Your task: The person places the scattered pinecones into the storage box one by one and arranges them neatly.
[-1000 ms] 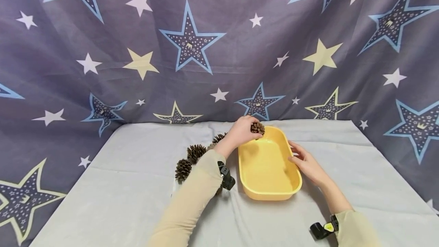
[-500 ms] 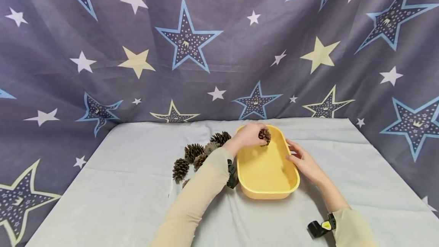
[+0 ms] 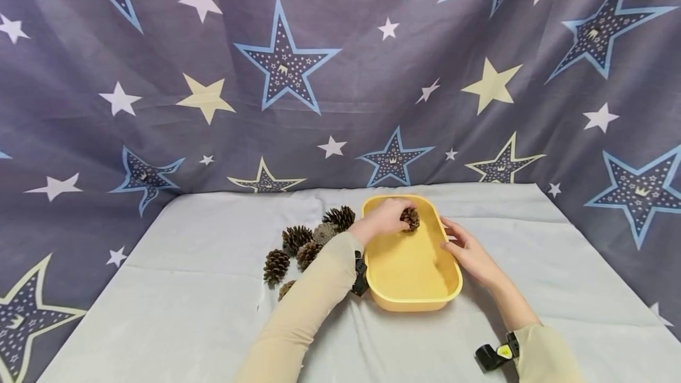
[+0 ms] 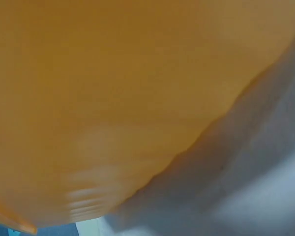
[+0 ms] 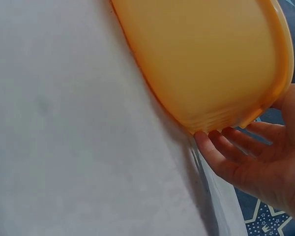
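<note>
A yellow oblong tub (image 3: 414, 300) sits on the grey cloth in the head view. My left hand (image 3: 387, 218) reaches over its far left rim and holds a brown pine cone (image 3: 410, 218) low inside the tub. My right hand (image 3: 464, 247) rests with straight fingers against the tub's right wall; the right wrist view shows those fingertips (image 5: 221, 140) touching the tub's outer side (image 5: 206, 64). The left wrist view shows only the tub's blurred yellow wall (image 4: 113, 98) and grey cloth.
Several loose pine cones (image 3: 298, 247) lie on the cloth just left of the tub, one (image 3: 275, 266) nearest the front. The table's grey cloth (image 3: 186, 312) stretches out on both sides. A star-patterned curtain (image 3: 298, 75) hangs behind and to the sides.
My left hand has carried the pine cone from above the tub's far rim down into the tub. My right hand has stayed against the tub's right wall.
</note>
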A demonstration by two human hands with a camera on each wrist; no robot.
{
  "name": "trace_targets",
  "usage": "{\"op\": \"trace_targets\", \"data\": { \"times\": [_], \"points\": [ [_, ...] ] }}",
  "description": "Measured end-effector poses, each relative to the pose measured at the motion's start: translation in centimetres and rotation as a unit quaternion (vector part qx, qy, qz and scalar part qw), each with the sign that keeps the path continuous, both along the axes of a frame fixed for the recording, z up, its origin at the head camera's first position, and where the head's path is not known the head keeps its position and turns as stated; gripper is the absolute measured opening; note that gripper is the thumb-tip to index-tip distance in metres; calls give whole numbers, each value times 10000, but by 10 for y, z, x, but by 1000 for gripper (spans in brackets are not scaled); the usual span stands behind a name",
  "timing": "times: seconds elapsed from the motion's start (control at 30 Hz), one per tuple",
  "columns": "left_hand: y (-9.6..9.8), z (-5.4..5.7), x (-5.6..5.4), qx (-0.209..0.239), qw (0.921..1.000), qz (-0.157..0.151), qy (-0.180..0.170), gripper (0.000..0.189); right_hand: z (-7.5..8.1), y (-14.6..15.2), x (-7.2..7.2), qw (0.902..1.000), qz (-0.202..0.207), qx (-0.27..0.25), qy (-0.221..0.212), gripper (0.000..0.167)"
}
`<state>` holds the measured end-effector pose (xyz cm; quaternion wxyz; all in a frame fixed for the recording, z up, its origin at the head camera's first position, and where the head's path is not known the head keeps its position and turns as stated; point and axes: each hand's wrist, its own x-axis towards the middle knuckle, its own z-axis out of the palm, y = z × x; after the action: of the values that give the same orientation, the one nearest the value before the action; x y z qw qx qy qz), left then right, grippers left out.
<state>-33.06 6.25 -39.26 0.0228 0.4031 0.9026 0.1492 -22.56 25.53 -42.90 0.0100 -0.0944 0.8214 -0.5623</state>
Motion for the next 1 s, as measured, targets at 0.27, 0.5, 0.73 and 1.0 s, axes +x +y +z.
{"op": "trace_targets", "data": {
  "times": [0.27, 0.5, 0.73, 1.0],
  "points": [
    [3, -2, -1, -214, 9997, 120, -80, 49, 1, 0, 0, 9998, -39, 151, 87, 58],
    [4, -4, -2, -278, 9990, 268, -240, 56, -1, 0, -2, 10000, -27, 37, 12, 58],
    [5, -7, -3, -266, 9987, 285, -332, 59, -2, 1, -1, 10000, -39, 64, -12, 58],
    [1, 2, -1, -109, 9999, 124, -7, 57, -1, 2, -1, 9999, -78, 84, -20, 59]
  ]
}}
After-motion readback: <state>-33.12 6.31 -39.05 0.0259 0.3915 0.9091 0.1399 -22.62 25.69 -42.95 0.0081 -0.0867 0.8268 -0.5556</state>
